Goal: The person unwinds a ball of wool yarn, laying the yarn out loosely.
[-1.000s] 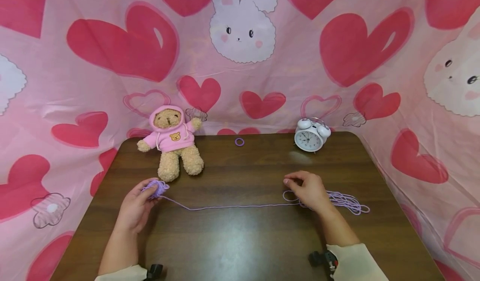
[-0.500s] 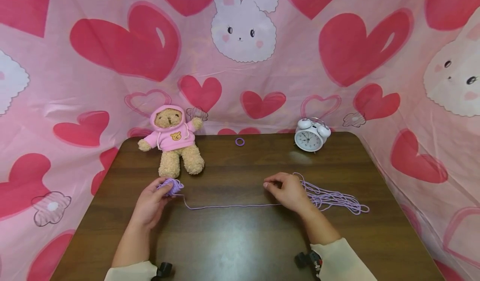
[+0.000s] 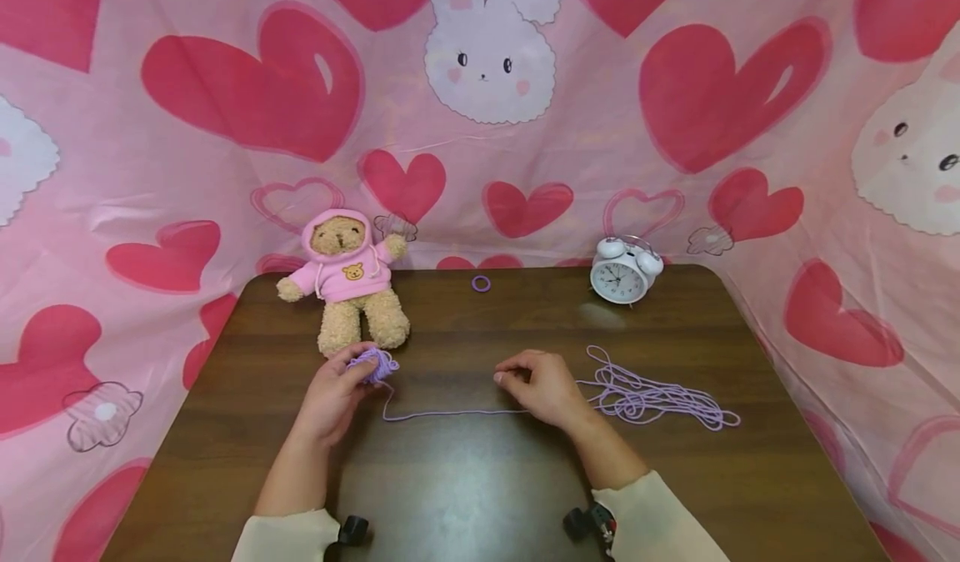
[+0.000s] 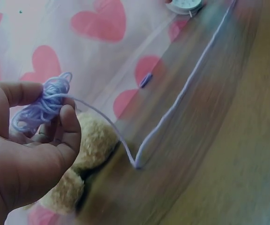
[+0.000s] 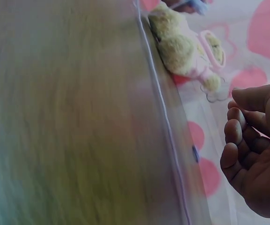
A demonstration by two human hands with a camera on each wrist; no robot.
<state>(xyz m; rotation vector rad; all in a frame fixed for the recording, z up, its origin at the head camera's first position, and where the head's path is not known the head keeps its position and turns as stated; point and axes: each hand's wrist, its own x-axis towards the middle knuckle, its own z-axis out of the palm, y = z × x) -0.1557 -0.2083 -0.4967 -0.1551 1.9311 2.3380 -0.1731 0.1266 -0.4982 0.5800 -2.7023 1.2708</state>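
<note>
My left hand (image 3: 335, 395) pinches a small wound bundle of lilac yarn (image 4: 43, 104) between thumb and fingers, above the table just in front of the teddy bear's feet. A single yarn strand (image 3: 457, 413) drops from the bundle, bends at the tabletop and runs right, passing beneath my right hand (image 3: 543, 387). That hand hovers mid-table, fingers loosely curled with the thumb near the index finger; in the right wrist view nothing shows between them. To its right lies a loose pile of lilac yarn (image 3: 660, 399) in long loops.
A teddy bear (image 3: 348, 283) in a pink hoodie sits at the back left of the brown wooden table (image 3: 465, 487). Near the back edge lies a purple ring (image 3: 481, 283). A white alarm clock (image 3: 624, 272) stands at the back right, before a pink heart-print cloth (image 3: 480, 153).
My left hand has moved right with the yarn bundle. My right hand has shifted left, off the loose pile, and the strand between the hands hangs slacker near the bundle.
</note>
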